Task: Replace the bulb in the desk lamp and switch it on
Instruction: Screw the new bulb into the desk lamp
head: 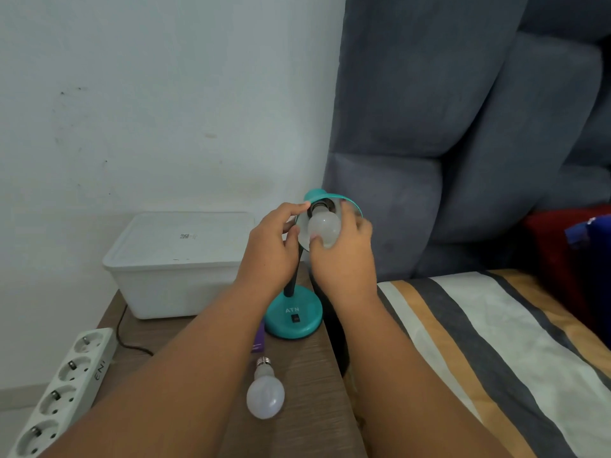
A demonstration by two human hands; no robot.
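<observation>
A teal desk lamp stands on the wooden bedside table, its round base (294,317) carrying a small black switch (295,319). The lamp's shade (350,201) is tipped toward me. A white bulb (324,226) sits at the socket inside the shade, unlit. My right hand (344,249) wraps its fingers around this bulb. My left hand (271,246) holds the left rim of the shade. A second white bulb (265,393) lies loose on the table near the front, its metal screw cap pointing away from me.
A white lidded plastic box (172,262) stands at the back left of the table (205,332). A white power strip (62,388) hangs off the left edge, with a dark cable beside it. A small purple item (258,340) lies by the base. A grey headboard and striped bed lie to the right.
</observation>
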